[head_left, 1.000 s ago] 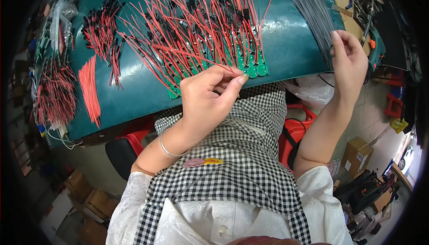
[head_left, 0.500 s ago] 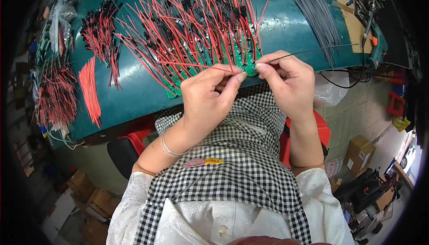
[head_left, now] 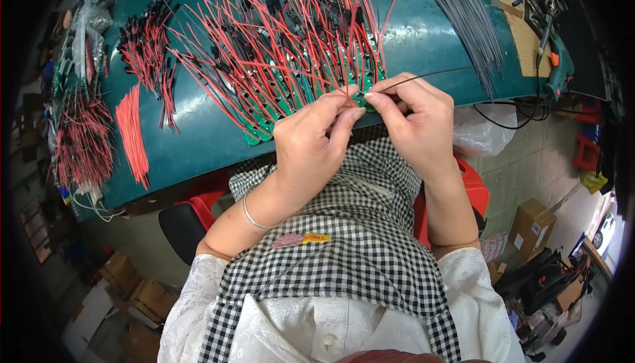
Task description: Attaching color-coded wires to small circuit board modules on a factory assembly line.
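Note:
At the bench's near edge, my left hand is closed in a pinch on a small green circuit board, mostly hidden by the fingers. A red wire runs from these fingertips back over the pile. My right hand pinches a thin black wire, whose free length sticks out to the right. The fingertips of both hands almost meet. Just beyond them lie rows of green circuit boards with upright red and black wires and black connectors.
Loose black wires lie in a bundle on the green bench. To the left are a red wire bundle and connector leads. A green-handled tool rests at the far right, above a clear plastic bag.
My right hand has shifted slightly left, closer to the left fingertips. The black wire's free end moved left with it. The round green board between the hands is now mostly covered.

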Action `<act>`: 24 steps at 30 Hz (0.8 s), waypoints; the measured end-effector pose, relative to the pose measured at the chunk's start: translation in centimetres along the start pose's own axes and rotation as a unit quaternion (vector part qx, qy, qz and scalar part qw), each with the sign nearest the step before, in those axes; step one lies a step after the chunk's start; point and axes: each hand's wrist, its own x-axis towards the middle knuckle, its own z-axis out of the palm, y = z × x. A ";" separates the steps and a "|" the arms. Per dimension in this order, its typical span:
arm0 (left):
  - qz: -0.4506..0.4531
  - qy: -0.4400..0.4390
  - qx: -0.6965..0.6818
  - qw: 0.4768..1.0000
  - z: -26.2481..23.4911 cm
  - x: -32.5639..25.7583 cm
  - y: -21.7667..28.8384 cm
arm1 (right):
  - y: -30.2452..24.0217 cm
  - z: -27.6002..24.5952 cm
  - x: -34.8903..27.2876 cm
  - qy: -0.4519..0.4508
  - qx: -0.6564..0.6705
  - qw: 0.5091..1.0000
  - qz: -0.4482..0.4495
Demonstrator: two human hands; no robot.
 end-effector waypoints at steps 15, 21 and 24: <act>-0.067 0.014 -0.067 0.995 -1.7 0.6 1.4 | 0.0 0.1 1.0 -0.080 -0.085 0.992 -0.038; -0.130 0.001 -0.147 0.981 -1.4 0.5 1.9 | 0.7 -3.0 2.3 -0.017 -0.116 0.993 -0.033; -0.154 -0.008 -0.161 0.975 -1.3 0.9 2.0 | 2.9 -7.2 4.0 0.120 -0.258 0.959 0.000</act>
